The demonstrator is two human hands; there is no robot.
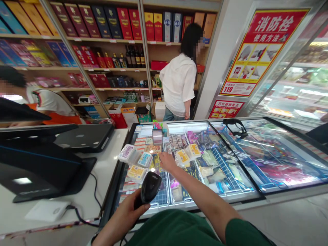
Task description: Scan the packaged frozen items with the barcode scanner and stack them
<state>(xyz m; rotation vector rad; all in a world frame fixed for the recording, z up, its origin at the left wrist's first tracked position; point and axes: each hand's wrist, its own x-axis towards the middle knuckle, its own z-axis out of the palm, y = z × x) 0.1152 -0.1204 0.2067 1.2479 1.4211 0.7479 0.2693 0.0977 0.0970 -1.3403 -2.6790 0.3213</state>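
My left hand [128, 212] grips a black barcode scanner [151, 186], its head pointing away over the freezer's glass top. My right hand [167, 162] reaches across the glass, fingers extended and apparently holding nothing; whether they touch the glass is unclear. To its left lie plastic tubs: a purple-labelled tub [127, 152], a blue-labelled tub [145, 159] and a yellow-labelled tub [136, 173]. Right of the hand are two more tubs with yellow labels, one tub [182, 156] beside another tub [194, 150]. Packaged goods show through the glass underneath.
A counter at left bears a black monitor [38, 164], a white box [47, 209] and cables. A black strap-like item [235, 127] rests on the freezer [258, 196]. Beyond are a person in white [178, 83], another person [53, 102] and stocked shelves [120, 70].
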